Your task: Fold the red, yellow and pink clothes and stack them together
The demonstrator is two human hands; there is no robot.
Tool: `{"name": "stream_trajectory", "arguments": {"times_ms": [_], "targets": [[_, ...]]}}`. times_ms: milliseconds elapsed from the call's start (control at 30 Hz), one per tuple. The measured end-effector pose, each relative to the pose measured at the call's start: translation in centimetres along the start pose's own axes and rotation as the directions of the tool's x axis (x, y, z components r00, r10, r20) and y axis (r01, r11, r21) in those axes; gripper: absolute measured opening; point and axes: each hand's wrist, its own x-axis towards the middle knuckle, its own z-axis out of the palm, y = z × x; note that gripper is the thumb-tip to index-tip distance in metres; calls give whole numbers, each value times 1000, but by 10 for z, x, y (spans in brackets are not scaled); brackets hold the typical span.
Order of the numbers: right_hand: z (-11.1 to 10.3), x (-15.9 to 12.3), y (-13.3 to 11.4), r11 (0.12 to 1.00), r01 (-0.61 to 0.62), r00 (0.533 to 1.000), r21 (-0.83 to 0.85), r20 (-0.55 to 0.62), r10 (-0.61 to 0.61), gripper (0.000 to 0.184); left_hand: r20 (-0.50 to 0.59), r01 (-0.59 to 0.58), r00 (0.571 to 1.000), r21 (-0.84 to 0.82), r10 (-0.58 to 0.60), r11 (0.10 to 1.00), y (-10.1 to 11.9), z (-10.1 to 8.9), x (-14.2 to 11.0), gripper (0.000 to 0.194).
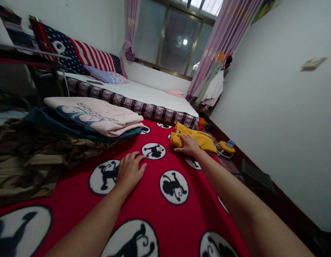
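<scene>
My left hand lies flat and open on a red blanket printed with black monkeys in white circles. It holds nothing. My right hand reaches farther out and rests, fingers spread, on a crumpled yellow garment near the blanket's far right corner. To the left of both hands sits a stack of folded clothes: a pink printed shirt on top of a dark teal piece.
Brown patterned fabric is heaped at the left. A second bed with a flag-print cover stands behind, under the window. Clothes hang by the pink curtain. A yellow object lies on the floor by the white wall at right.
</scene>
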Motion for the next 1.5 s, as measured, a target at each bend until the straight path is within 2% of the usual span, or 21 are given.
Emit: {"name": "stream_trajectory", "arguments": {"times_ms": [100,133,267,400,500,633,767,933,1067,1300,1400,1500], "targets": [[13,0,-11,996,-80,997,-37,6,80,49,-1,-3,1000,-2,3,1000,0,0,0,29],[19,-1,-13,993,-112,994,-37,-8,111,47,-4,-5,1000,-3,5,1000,0,0,0,29],[42,-13,-24,992,-114,993,-48,-26,113,57,-13,0,1000,-3,0,1000,1,-1,0,28],[52,-33,-37,990,-131,991,-40,3,132,72,-10,-4,1000,-9,4,1000,0,1,1,29],[50,-52,-48,986,-162,986,-41,22,163,71,-6,-6,1000,-17,6,1000,-2,2,2,30],[42,-82,-65,985,-170,980,-9,103,170,68,8,-16,1000,-14,17,1000,-3,-1,1,32],[31,-112,-84,979,-202,966,33,172,194,63,29,-57,998,44,56,997,2,-3,-4,39],[22,-142,-105,963,-264,947,61,204,247,66,148,-56,988,159,32,986,14,0,-12,57],[17,-161,-117,953,-292,943,83,192,273,66,200,-53,980,187,14,981,21,-2,-24,64],[12,-180,-122,939,-309,944,152,170,283,64,207,-51,978,182,13,982,27,-9,-47,67],[13,-185,-118,929,-290,956,228,114,270,60,195,-66,980,162,34,985,27,-13,-50,65],[15,-187,-111,894,-256,963,368,18,268,44,164,-99,984,142,75,985,28,-15,-55,58]]}}
